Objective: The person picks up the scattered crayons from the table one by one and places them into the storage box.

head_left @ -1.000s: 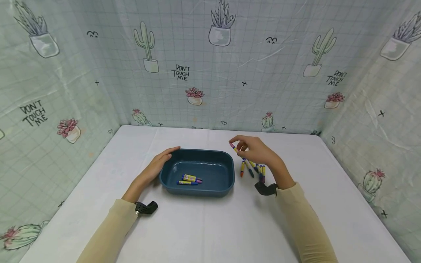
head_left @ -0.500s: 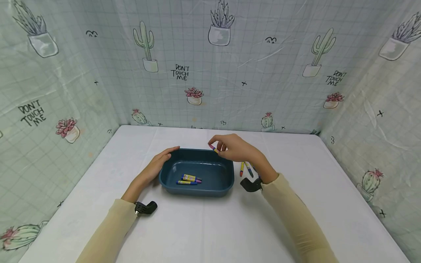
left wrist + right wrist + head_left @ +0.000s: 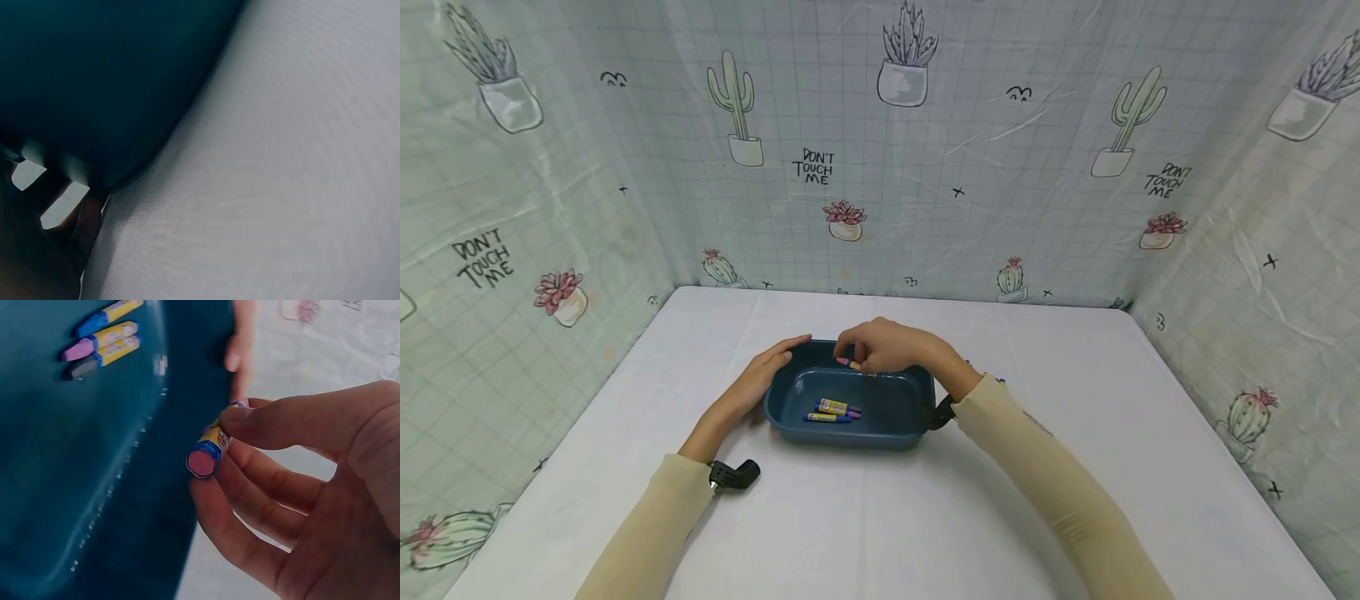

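Observation:
A pink crayon (image 3: pixel 211 442) in a yellow and blue wrapper is pinched between the thumb and fingers of my right hand (image 3: pixel 891 345). That hand is over the far part of a dark teal bin (image 3: pixel 891 438). Along the bin's left side lies my left hand (image 3: pixel 754 382), its fingers fairly straight against the outer wall and the thumb at the rim. On the bin floor, a blue crayon (image 3: pixel 109 317), another pink crayon (image 3: pixel 103 340) and a dark grey crayon (image 3: pixel 105 357) lie side by side.
Right of the bin, the right forearm hides most of the loose crayons (image 3: pixel 1002 381); only small ends show. A white cloth covers the table (image 3: pixel 820 525). A cactus-print curtain (image 3: pixel 955 233) closes off the back and sides.
My right hand has carried the pink crayon leftward from above the loose crayons to over the bin, and lower. The left hand stays at the bin's side.

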Motion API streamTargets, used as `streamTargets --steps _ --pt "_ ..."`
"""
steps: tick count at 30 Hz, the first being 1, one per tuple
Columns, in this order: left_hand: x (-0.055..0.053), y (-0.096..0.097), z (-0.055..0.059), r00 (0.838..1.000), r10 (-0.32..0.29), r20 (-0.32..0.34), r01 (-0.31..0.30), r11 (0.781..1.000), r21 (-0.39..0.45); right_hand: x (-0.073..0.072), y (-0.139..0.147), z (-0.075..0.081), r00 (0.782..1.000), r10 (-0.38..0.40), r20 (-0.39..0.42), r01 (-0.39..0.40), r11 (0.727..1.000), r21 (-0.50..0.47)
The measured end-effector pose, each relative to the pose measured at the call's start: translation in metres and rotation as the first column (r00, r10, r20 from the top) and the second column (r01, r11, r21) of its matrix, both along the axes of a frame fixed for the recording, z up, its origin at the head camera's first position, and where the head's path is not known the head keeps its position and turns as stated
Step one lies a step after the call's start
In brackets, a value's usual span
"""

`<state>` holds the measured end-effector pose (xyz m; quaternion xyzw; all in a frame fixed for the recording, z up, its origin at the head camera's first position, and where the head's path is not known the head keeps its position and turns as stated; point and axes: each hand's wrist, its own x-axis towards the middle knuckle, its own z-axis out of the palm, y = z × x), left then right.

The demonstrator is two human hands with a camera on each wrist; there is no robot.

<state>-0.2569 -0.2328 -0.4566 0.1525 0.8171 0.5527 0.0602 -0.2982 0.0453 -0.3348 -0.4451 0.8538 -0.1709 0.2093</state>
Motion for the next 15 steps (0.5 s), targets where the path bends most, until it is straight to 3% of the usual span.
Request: streamTargets --steps 8,15 --pt "0.003 0.0 0.003 1.0 -0.003 -0.01 0.003 1.0 0.003 -0.005 -0.021 -0.015 0.994 0.07 0.081 -0.076 0.994 0.083" --pt "0.004 0.001 0.003 1.0 -0.004 -0.008 0.004 1.0 -0.012 -0.007 -0.032 -0.027 0.988 0.043 0.145 -0.061 0.991 0.123"
